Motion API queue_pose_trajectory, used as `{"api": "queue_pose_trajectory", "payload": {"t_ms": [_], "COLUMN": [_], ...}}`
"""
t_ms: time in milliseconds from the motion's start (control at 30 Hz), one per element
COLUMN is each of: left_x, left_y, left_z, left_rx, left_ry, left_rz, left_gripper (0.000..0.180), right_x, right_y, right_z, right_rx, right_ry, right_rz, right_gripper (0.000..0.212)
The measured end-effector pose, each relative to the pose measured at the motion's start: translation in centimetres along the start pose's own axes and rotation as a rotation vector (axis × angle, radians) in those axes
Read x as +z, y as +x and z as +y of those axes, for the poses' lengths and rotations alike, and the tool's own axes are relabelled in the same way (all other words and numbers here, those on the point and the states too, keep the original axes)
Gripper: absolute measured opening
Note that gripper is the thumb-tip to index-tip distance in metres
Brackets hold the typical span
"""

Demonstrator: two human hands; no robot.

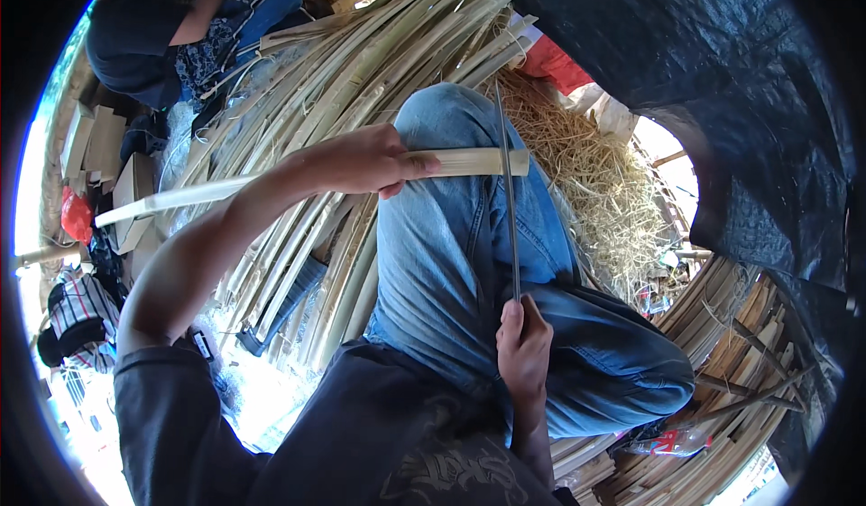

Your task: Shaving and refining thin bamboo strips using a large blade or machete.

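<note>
Across our raised denim knee (448, 120), a pale split strip (469, 161) lies nearly level, its long tail running out to the left beneath our left forearm. Our left arm bends sharply at the elbow, out to the left, and its forearm slants far and right until the left hand (365, 161) sits over the left edge of the knee. There the fingers are curled closed around the strip, with our thumb laid along it and pointing right. Our right forearm comes up from the near side, and the right hand (525, 344) is in front of our folded leg. Its fingers are wrapped tightly about the near end of a long thin blade (512, 226), thumb uppermost; the grip end is hidden inside the fist. We have the blade pointing far, crossing over the strip close to its right end; we cannot tell whether its edge bites in. To the left and far side lies a heap of split lengths (361, 82), and to the right a pile of straw-like shavings (609, 199).
</note>
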State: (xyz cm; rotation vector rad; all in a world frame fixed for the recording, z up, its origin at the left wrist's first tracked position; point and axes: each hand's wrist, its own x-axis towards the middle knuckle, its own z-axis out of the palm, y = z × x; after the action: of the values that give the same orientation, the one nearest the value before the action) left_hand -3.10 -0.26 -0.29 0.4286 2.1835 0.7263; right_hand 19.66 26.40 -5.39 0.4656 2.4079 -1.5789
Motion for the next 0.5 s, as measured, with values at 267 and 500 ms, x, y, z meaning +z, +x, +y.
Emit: {"api": "queue_pose_trajectory", "payload": {"t_ms": [267,500], "left_x": [-0.3,0.3], "left_y": [0.3,0.3], "left_z": [1.3,1.8], "left_rx": [-0.014,0.001], "left_ry": [0.067,-0.037], "left_rz": [0.013,0.077], "left_gripper": [0.071,0.073], "right_x": [2.1,2.4], "right_y": [4.0,6.7], "right_z": [0.6,-0.4], "right_rx": [-0.122,-0.174], "right_ry": [0.13,0.142], "right_rz": [0.078,0.078], "right_gripper": [0.042,0.043]}}
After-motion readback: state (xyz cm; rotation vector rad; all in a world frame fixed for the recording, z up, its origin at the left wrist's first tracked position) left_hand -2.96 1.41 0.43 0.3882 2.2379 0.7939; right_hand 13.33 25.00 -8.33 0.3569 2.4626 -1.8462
